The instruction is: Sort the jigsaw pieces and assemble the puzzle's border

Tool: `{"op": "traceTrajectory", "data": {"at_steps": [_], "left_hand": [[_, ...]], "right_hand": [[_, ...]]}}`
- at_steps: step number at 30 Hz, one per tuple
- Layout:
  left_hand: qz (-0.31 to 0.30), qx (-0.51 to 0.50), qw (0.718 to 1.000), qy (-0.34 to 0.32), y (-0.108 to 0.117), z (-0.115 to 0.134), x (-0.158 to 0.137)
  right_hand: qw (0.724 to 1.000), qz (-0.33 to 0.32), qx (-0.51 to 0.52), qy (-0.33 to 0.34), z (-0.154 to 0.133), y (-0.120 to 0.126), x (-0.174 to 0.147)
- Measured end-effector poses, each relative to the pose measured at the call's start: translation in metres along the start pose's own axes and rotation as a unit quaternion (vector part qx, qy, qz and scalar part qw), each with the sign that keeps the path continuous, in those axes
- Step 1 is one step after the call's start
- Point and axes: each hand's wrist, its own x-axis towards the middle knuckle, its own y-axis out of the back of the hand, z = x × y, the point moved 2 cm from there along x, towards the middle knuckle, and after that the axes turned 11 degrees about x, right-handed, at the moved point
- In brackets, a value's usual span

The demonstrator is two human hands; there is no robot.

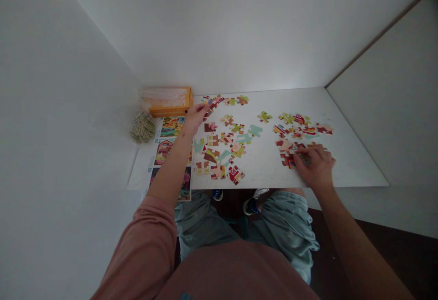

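I can't tell whether my left hand (pixel 196 115) or right hand (pixel 315 163) grips anything; dragging the latter could scatter puzzle pieces (pixel 284 145) beside it.

Puzzle pieces (pixel 289 160) partly hidden by right fingers (pixel 320 152), sheet (pixel 170 127) by left forearm (pixel 171 170).

A white table (pixel 356 167) holds puzzle pieces (pixel 255 130), a box (pixel 171 112), apparently picture sheets (pixel 171 127).

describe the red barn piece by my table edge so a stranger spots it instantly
On the white table, find the left group of puzzle pieces. The barn piece lies at its near right corner, set apart from its neighbours by white crossed lines on red.
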Motion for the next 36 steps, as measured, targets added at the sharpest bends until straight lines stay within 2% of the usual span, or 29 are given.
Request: {"op": "traceTrajectory", "data": {"at_steps": [3, 7, 10, 13, 15, 17, 21, 23, 25, 28, 31, 33, 36], "left_hand": [[-0.019, -0.018, 1.0, -0.015, -0.008, 0.016, 0.0], [-0.053, 0.023, 0.996, -0.065, -0.049, 0.046, 0.011], [-0.066, 0.048, 0.993, -0.086, -0.082, 0.066, 0.021], [-0.053, 0.063, 0.992, -0.097, -0.093, 0.078, 0.023], [-0.04, 0.081, 0.991, -0.103, -0.085, 0.083, 0.011], [-0.037, 0.126, 0.984, -0.12, -0.068, 0.087, -0.017], [-0.055, 0.199, 0.969, -0.139, -0.026, 0.089, -0.101], [-0.052, 0.239, 0.963, -0.114, -0.01, 0.084, -0.14], [-0.032, 0.269, 0.959, -0.083, 0.0, 0.075, -0.166], [-0.005, 0.293, 0.954, -0.059, 0.005, 0.062, -0.18], [0.021, 0.299, 0.953, -0.05, 0.006, 0.056, -0.18], [0.028, 0.295, 0.954, -0.052, 0.007, 0.055, -0.179], [0.034, 0.286, 0.956, -0.052, 0.009, 0.054, -0.179]], "right_hand": [[0.999, -0.039, 0.008, -0.002, 0.005, -0.001, 0.004], [0.995, -0.093, 0.027, -0.008, 0.017, -0.002, 0.012], [0.993, -0.109, 0.036, -0.016, 0.02, -0.002, 0.015], [0.994, -0.099, 0.038, -0.015, 0.015, 0.0, 0.014], [0.996, -0.082, 0.04, -0.016, 0.011, 0.002, 0.012], [0.997, -0.065, 0.046, -0.016, 0.01, 0.004, 0.011], [0.994, -0.088, 0.058, -0.002, 0.007, 0.007, 0.014], [0.991, -0.109, 0.068, 0.025, -0.006, 0.006, 0.019], [0.987, -0.113, 0.089, 0.071, -0.03, 0.003, 0.03], [0.972, -0.137, 0.12, 0.147, -0.075, -0.013, 0.053], [0.965, -0.157, 0.123, 0.169, -0.106, -0.037, 0.081], [0.963, -0.176, 0.112, 0.171, -0.111, -0.052, 0.095], [0.968, -0.171, 0.095, 0.158, -0.097, -0.061, 0.101]]}}
